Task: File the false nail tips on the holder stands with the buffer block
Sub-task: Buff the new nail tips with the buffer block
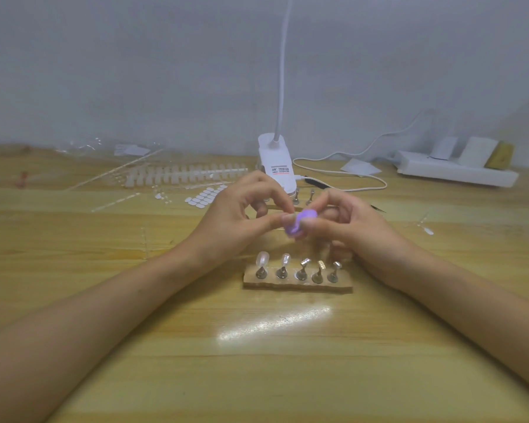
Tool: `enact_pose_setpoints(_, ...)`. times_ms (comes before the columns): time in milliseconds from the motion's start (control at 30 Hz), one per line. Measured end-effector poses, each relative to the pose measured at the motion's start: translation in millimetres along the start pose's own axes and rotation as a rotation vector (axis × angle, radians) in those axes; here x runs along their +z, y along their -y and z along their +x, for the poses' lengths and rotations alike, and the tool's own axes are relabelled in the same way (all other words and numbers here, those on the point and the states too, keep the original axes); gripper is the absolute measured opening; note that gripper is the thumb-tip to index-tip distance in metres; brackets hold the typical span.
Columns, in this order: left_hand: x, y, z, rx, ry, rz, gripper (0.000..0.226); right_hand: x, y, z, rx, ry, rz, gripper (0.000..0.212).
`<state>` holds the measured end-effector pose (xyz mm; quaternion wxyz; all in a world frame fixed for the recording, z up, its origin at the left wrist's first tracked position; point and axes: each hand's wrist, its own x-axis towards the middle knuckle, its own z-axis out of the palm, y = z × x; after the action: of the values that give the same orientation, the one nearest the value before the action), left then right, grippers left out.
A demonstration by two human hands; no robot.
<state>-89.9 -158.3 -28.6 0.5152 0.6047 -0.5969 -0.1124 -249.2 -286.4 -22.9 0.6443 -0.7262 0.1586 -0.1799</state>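
Clear false nail tips (262, 258), head view: two sit on the leftmost silver metal holder stands (302, 270); three stands are bare. Above them, left hand (242, 218) and right hand (355, 227) both pinch the small purple buffer block (297, 222). Filing seems mostly ahead.

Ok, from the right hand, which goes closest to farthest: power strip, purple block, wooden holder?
1. Purple block, at the right hand's fingertips.
2. Wooden holder, just below, nearer the person.
3. Power strip, far back right.

Two bare forearms (110, 303) — uncovered to the frame edges — with bare left hand (242, 216) and right hand (351, 224).
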Motion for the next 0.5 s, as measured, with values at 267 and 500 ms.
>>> enact_pose_setpoints(267,0.4,-0.5,0.4,-0.014,-0.002,0.005,0.007,-3.3,-0.5,0.7,-0.011,-0.041,0.067,0.025)
enact_pose_setpoints(500,0.1,-2.0,0.0,-0.003,0.010,0.024,0.006,-2.1,-1.4,-0.3,-0.009,-0.006,0.027,0.025)
